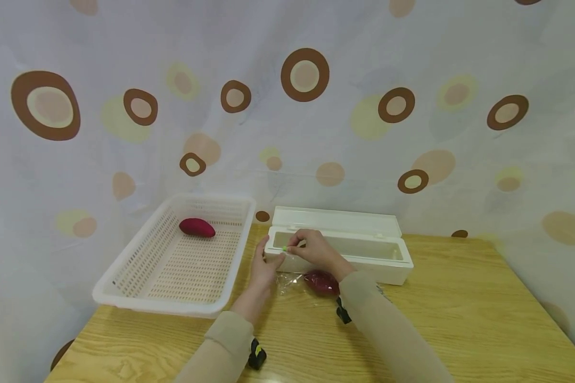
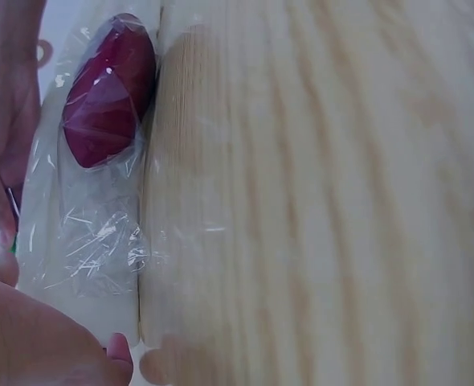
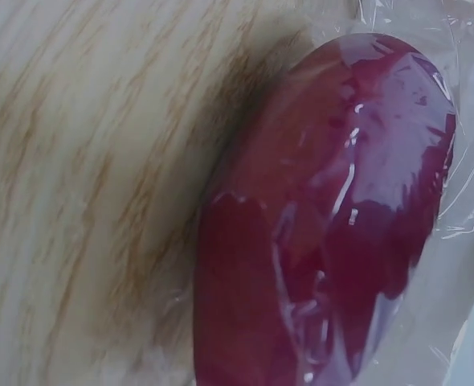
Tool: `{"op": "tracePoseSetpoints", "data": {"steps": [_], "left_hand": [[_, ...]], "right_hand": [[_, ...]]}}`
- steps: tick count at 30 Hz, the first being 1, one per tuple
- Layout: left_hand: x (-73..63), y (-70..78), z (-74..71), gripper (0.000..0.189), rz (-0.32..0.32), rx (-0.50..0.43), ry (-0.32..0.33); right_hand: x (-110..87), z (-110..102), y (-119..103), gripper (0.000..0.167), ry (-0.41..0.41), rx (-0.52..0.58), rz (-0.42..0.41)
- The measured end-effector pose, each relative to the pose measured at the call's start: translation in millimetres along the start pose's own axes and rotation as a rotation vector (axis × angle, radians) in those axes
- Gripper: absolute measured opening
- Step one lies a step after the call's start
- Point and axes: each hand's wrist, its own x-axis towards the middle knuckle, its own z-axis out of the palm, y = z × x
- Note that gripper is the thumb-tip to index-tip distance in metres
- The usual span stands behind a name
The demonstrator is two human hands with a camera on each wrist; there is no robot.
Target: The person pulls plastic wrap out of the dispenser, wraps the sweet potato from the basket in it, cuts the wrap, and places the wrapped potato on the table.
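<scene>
A long white cling film dispenser [image 1: 388, 274] lies on the table with its lid raised at the back. My left hand [image 1: 262, 271] holds its left end, thumb on the front edge and fingers at the side. With its fingertips my right hand [image 1: 316, 249] pinches a small green slide cutter [image 1: 285, 248] on the front rail, near that left end. Clear film hangs down the dispenser's front. Wrapped in it is a dark red sweet potato [image 1: 321, 283], also large in the right wrist view and lying against the dispenser in the left wrist view.
To the left stands a white plastic basket [image 1: 163, 306] with slotted walls, holding another red sweet potato [image 1: 197, 227]. A wooden table [image 1: 479, 314] extends to the right. Behind everything hangs a light curtain [image 1: 345, 32] with brown circles.
</scene>
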Motion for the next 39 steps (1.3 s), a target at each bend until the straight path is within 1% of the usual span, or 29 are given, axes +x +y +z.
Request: {"op": "tracePoseSetpoints", "data": {"steps": [5, 8, 12, 15, 19, 21, 27, 31, 34, 39], "left_hand": [[-0.5, 2.5, -0.2, 0.056, -0.011, 0.044, 0.022], [-0.7, 2.4, -0.2, 0.054, -0.006, 0.063, 0.033], [-0.6, 0.1, -0.6, 0.053, 0.02, 0.071, 0.033], [0.6, -1.0, -0.8, 0.053, 0.049, 0.099, 0.034], [0.6, -0.7, -1.2, 0.053, 0.058, 0.141, 0.035], [0.3, -0.2, -0.6, 0.053, 0.05, 0.144, 0.035], [0.4, 1.5, 0.0, 0.053, 0.055, 0.171, 0.039], [-1.2, 3.2, -0.3, 0.053, 0.058, 0.175, 0.041], [-1.0, 3.0, -0.1, 0.053, 0.068, 0.18, 0.04], [0.9, 1.2, 0.7, 0.052, 0.081, 0.198, 0.045]], "right_hand": [[0.3, -1.2, -2.0, 0.006, -0.003, -0.033, 0.001], [0.2, -1.7, -1.7, 0.007, -0.008, -0.08, -0.006], [-0.8, -1.2, 0.4, 0.007, 0.007, -0.152, -0.037], [-1.4, -0.4, 2.7, 0.008, 0.032, -0.17, -0.06], [-3.1, 1.0, 7.1, 0.008, 0.048, -0.15, -0.081], [-4.2, 0.9, 9.4, 0.007, 0.051, -0.136, -0.091], [-6.2, 0.8, 12.4, 0.006, 0.063, -0.119, -0.14], [-6.5, 0.6, 11.9, 0.006, 0.071, -0.11, -0.148], [-7.1, 0.4, 11.9, 0.006, 0.075, -0.103, -0.16], [-9.4, -0.1, 13.5, 0.006, 0.101, -0.08, -0.201]]}}
